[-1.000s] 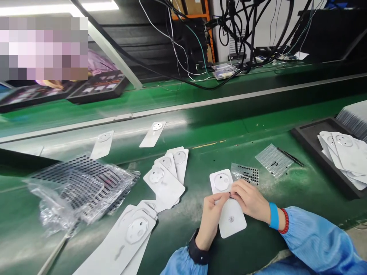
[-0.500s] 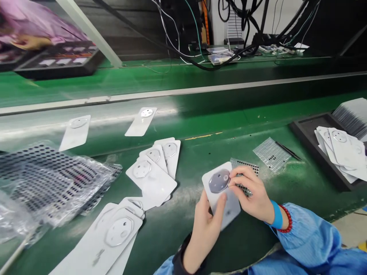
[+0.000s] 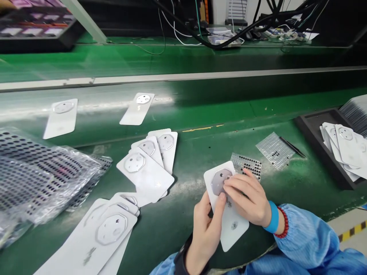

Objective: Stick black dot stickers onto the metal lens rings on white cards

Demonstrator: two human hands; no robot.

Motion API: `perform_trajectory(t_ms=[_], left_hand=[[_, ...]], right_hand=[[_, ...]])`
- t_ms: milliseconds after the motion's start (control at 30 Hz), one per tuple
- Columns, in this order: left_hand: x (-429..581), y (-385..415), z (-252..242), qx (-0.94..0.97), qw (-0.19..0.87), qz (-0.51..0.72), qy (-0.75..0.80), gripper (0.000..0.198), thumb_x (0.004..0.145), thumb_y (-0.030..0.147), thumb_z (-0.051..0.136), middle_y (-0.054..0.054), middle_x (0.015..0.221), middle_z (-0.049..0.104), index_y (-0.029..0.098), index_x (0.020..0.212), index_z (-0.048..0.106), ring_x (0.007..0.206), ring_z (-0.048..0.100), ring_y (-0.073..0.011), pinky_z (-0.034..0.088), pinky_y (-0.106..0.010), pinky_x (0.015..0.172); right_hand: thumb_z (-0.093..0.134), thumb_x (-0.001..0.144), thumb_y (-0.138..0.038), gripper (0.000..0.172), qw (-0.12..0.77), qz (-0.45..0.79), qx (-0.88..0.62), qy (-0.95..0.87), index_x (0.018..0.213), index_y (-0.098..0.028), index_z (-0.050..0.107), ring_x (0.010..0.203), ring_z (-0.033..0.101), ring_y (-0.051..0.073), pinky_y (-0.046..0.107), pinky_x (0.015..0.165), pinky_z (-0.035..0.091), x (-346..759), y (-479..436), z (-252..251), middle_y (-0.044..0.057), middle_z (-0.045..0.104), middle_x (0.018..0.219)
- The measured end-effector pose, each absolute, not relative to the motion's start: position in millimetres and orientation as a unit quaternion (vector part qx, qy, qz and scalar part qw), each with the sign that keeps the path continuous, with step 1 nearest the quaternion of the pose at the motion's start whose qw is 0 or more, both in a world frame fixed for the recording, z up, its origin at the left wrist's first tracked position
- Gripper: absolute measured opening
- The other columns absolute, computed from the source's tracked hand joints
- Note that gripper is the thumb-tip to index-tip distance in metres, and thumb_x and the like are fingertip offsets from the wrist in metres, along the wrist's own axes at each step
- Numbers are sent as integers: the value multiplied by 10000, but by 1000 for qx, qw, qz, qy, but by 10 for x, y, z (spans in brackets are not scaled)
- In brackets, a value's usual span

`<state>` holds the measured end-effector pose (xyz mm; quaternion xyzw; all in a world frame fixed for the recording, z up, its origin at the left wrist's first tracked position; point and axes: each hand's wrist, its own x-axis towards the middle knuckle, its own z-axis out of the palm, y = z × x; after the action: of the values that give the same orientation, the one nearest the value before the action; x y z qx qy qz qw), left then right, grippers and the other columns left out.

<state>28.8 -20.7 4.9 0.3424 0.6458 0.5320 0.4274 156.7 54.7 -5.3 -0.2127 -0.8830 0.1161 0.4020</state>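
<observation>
Left hand point(image 3: 204, 233): closed on the white card point(image 3: 233, 229), thumb on its face, fingers behind its edge.
Right hand point(image 3: 248, 200): curled over the card, fingertips point(image 3: 229, 184) on its octagonal clear blister point(image 3: 219, 181); any pinch cannot be told.
Card position: over the green bench point(image 3: 183, 236), just before the dotted clear sheet point(image 3: 246, 167).
Why held so: left hand apparently steadies the card, leaving the blister free for the right.
Tray: black foam tray point(image 3: 311, 131) holds overlapping finished-looking cards point(image 3: 345, 143).
Bag: clear plastic bag point(image 3: 43, 177) holds dotted sheets, left of the loose cards point(image 3: 146, 172).
</observation>
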Motion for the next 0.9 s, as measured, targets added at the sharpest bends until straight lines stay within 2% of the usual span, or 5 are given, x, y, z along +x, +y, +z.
perform_trajectory(t_ms=[200,333,500,767,900], left_hand=[[248,-174,112,319,396,529,679,248,777,412,671,-9,568,644,168,745,701,482,532,-146,414,-223,435],[265,-185,143,338,373,528,684,199,746,365,682,-10,556,645,172,703,701,469,524,-149,405,-225,426],[282,-179,89,332,281,541,720,224,731,376,693,24,445,529,185,618,663,419,452,-127,380,-227,423],[128,-98,1,231,436,543,679,401,686,517,743,-15,574,659,146,830,694,493,576,-166,436,-228,433],[30,-57,40,137,412,622,651,422,713,487,727,-38,845,740,182,996,660,672,672,-200,520,-256,575]], right_hand=[[417,877,-55,443,381,190,-192,-884,1259,-191,596,1120,614,236,498,1083,404,1667,549,-31,109,692,1135],[407,864,-38,458,413,283,-191,-844,1225,-231,614,1078,621,221,475,1000,482,1681,573,9,95,666,1148],[427,862,-24,423,451,295,-174,-824,1194,-209,615,1094,619,211,431,941,536,1597,549,-30,108,666,1148],[557,918,-153,179,439,304,-283,-797,1021,-220,687,989,667,183,350,887,557,1734,807,-9,71,703,1031],[653,890,-279,198,338,249,-337,-842,1071,-208,688,1021,649,221,410,912,549,2005,1028,-188,98,688,1077]])
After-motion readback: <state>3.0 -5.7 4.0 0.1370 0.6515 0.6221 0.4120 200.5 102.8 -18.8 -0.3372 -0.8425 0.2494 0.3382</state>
